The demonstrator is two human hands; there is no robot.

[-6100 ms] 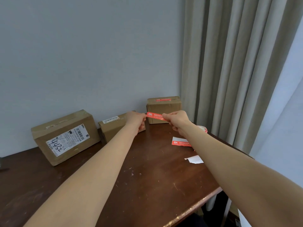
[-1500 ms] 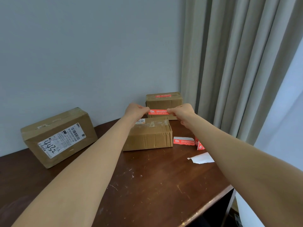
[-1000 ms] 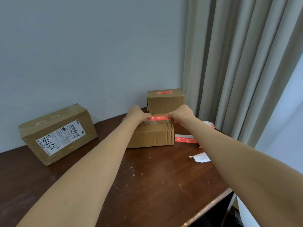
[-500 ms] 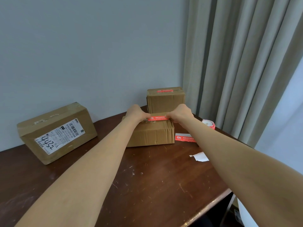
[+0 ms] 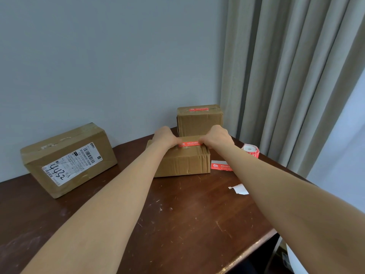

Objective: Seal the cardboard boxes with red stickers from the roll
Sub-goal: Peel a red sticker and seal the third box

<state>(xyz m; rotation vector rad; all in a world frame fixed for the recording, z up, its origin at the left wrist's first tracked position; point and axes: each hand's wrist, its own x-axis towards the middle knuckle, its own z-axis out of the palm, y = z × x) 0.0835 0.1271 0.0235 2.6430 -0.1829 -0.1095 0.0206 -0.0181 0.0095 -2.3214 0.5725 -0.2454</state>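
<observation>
The left hand (image 5: 165, 138) and right hand (image 5: 216, 138) each curl their fingers over one end of a red sticker (image 5: 190, 143), holding it on top of the box (image 5: 183, 163) near its front edge. A far box (image 5: 199, 121), already stickered, stands just behind, beside the curtain (image 5: 286, 80). The roll (image 5: 250, 150), strip (image 5: 219, 166) and scrap (image 5: 239, 189) lie to the right. The big box (image 5: 67, 159) sits well to the left. A wide stretch of desk (image 5: 177, 214) runs to the front edge.

Looks like a room at home: bare grey wall (image 5: 98, 66) upper left, long beige curtains (image 5: 286, 76) on the right, scratched dark wooden desk (image 5: 177, 214) below, shipping-labelled parcel (image 5: 69, 159) at left.
</observation>
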